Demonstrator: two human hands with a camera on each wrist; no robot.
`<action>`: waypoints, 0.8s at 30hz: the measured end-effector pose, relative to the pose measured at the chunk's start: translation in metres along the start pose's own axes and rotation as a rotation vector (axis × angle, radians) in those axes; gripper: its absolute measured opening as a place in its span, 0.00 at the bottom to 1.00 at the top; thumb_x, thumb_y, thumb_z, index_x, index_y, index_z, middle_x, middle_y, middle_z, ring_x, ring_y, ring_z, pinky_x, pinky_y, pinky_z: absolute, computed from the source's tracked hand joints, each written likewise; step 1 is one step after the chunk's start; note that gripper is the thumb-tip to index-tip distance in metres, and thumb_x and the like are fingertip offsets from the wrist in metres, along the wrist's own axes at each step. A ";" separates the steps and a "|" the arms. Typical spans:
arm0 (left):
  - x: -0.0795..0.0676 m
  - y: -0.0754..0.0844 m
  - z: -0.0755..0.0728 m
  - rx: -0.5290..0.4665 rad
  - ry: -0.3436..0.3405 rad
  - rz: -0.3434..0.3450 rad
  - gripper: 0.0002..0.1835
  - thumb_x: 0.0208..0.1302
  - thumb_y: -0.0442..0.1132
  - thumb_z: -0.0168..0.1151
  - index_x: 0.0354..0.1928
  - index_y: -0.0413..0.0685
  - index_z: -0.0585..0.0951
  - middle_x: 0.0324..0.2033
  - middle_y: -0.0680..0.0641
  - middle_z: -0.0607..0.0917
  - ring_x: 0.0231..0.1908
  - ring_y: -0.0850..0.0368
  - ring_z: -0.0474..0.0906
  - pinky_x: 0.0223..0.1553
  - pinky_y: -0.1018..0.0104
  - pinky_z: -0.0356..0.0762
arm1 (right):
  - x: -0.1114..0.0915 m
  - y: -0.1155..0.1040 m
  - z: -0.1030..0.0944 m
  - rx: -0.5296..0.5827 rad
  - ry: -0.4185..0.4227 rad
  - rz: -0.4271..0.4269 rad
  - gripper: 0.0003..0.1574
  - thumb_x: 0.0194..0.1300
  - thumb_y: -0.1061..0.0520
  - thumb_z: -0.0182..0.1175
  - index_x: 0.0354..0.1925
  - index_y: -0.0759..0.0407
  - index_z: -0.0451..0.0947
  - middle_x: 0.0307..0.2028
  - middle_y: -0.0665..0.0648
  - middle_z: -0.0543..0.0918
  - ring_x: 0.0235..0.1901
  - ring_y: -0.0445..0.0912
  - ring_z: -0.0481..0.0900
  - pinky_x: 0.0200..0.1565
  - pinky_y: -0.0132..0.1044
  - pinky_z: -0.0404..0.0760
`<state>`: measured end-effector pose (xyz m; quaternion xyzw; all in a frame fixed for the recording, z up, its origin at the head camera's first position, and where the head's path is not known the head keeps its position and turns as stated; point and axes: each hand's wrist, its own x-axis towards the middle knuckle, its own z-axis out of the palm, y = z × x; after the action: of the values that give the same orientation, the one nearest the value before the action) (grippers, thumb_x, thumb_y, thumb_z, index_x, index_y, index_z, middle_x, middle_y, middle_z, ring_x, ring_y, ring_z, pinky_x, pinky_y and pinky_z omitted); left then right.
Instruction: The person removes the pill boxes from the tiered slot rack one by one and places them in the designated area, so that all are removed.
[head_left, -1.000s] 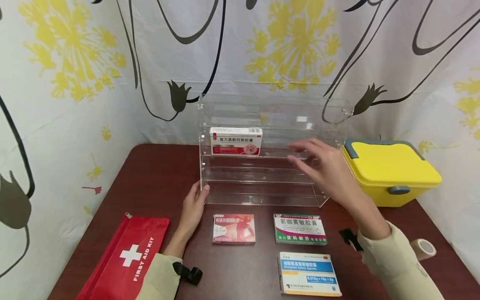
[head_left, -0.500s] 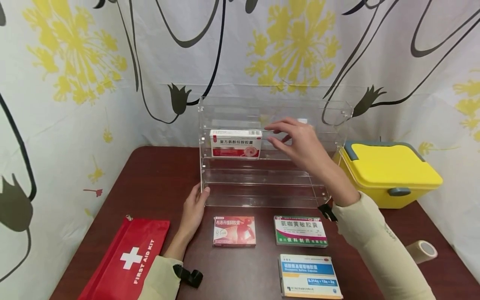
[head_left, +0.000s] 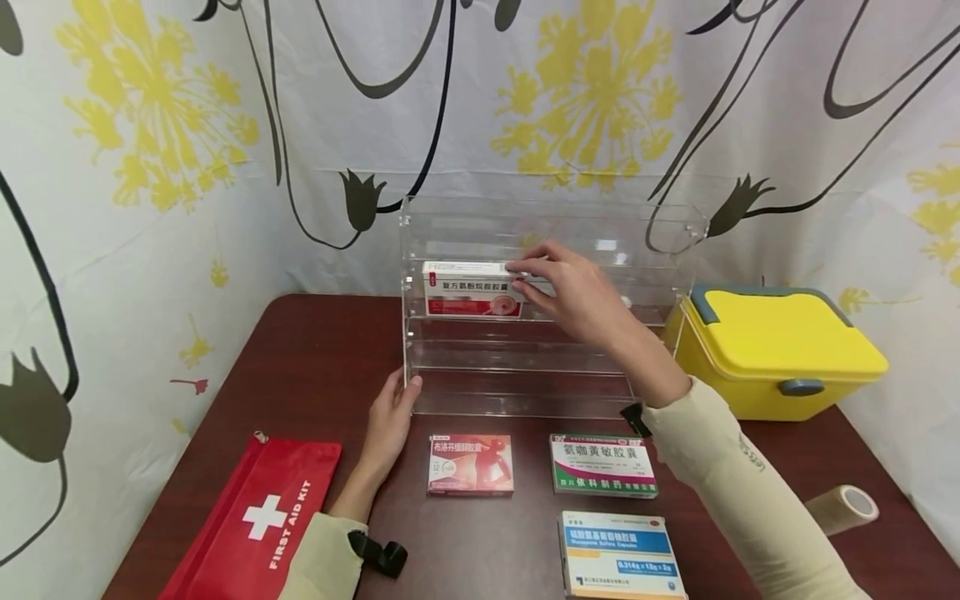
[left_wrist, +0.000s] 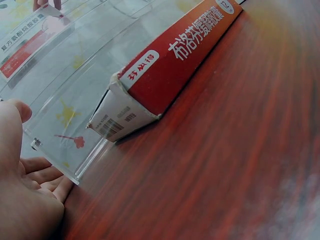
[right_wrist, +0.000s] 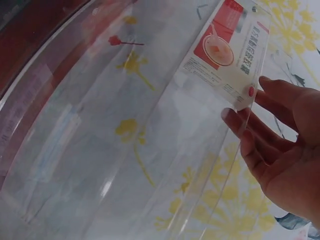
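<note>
A clear acrylic display rack (head_left: 517, 406) with stepped shelves stands on the table. My left hand (head_left: 388, 421) grips its lower left side panel, with the thumb in front and the fingers behind, as the left wrist view shows. On a middle shelf, toward the left, a white and red medicine box (head_left: 468, 287) leans upright. My right hand (head_left: 573, 287) pinches the right end of this box, thumb at the front and fingertips at its top corner. A pink-red medicine box (left_wrist: 175, 60) lies flat in front of the rack, close to my left hand.
A green and white medicine box (head_left: 602, 465) and a blue and white one (head_left: 621, 554) lie front right. A red first aid pouch (head_left: 258, 508) is at the left. A yellow lidded case (head_left: 787, 350) and a beige cylinder (head_left: 843, 508) are at the right.
My right hand has moved left across the rack to the right end of the white and red box. My left hand stays on the side panel.
</note>
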<state>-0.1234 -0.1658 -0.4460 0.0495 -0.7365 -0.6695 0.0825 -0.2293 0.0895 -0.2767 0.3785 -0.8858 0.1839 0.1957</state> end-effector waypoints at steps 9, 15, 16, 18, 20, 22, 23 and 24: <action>-0.001 0.001 -0.001 0.005 0.000 0.002 0.27 0.74 0.45 0.55 0.68 0.38 0.67 0.62 0.36 0.74 0.63 0.48 0.69 0.62 0.53 0.66 | 0.006 0.002 0.007 0.129 0.079 -0.023 0.11 0.65 0.58 0.67 0.45 0.58 0.86 0.42 0.54 0.84 0.39 0.47 0.83 0.40 0.43 0.79; 0.000 0.001 -0.001 0.004 0.007 0.005 0.27 0.74 0.45 0.55 0.68 0.38 0.68 0.63 0.36 0.74 0.63 0.48 0.69 0.61 0.54 0.67 | 0.012 0.004 0.004 0.214 0.016 0.065 0.11 0.61 0.60 0.69 0.44 0.56 0.87 0.41 0.53 0.86 0.30 0.43 0.81 0.33 0.35 0.79; 0.000 0.001 -0.001 0.005 0.009 0.004 0.27 0.74 0.45 0.55 0.68 0.38 0.68 0.62 0.37 0.74 0.63 0.48 0.69 0.61 0.54 0.67 | 0.013 0.005 0.004 0.234 0.003 0.085 0.11 0.61 0.61 0.69 0.43 0.56 0.87 0.41 0.53 0.86 0.30 0.42 0.81 0.33 0.35 0.79; 0.000 0.001 -0.001 0.008 0.011 0.005 0.26 0.74 0.45 0.54 0.68 0.38 0.68 0.62 0.37 0.74 0.63 0.48 0.70 0.61 0.54 0.67 | 0.014 0.006 0.002 0.273 -0.016 0.126 0.10 0.60 0.62 0.69 0.43 0.55 0.88 0.41 0.53 0.87 0.30 0.42 0.81 0.32 0.35 0.79; 0.000 0.001 -0.001 0.011 0.015 0.004 0.26 0.74 0.44 0.55 0.68 0.38 0.68 0.62 0.37 0.74 0.62 0.48 0.70 0.61 0.54 0.67 | 0.015 0.006 0.000 0.305 -0.027 0.159 0.11 0.60 0.63 0.69 0.42 0.55 0.88 0.41 0.52 0.86 0.31 0.42 0.81 0.32 0.35 0.80; -0.001 0.001 -0.001 0.012 0.016 0.007 0.26 0.74 0.44 0.54 0.68 0.37 0.68 0.61 0.36 0.75 0.62 0.48 0.70 0.61 0.54 0.67 | 0.015 0.007 -0.001 0.330 -0.025 0.181 0.10 0.60 0.64 0.69 0.41 0.55 0.88 0.41 0.52 0.86 0.32 0.42 0.82 0.33 0.34 0.80; -0.001 0.001 -0.001 0.010 0.015 0.008 0.26 0.74 0.43 0.54 0.68 0.37 0.68 0.61 0.35 0.74 0.62 0.47 0.70 0.61 0.54 0.67 | 0.015 0.007 -0.001 0.336 -0.022 0.189 0.10 0.60 0.63 0.70 0.41 0.55 0.88 0.41 0.52 0.86 0.32 0.42 0.82 0.33 0.34 0.80; -0.001 0.001 -0.001 0.009 0.016 0.009 0.26 0.74 0.43 0.54 0.68 0.37 0.68 0.61 0.35 0.75 0.62 0.47 0.70 0.61 0.54 0.67 | 0.015 0.007 -0.001 0.343 -0.018 0.194 0.10 0.60 0.63 0.70 0.41 0.55 0.88 0.41 0.52 0.86 0.33 0.42 0.82 0.34 0.34 0.80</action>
<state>-0.1228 -0.1662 -0.4454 0.0521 -0.7389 -0.6656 0.0910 -0.2444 0.0854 -0.2697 0.3206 -0.8755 0.3469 0.1019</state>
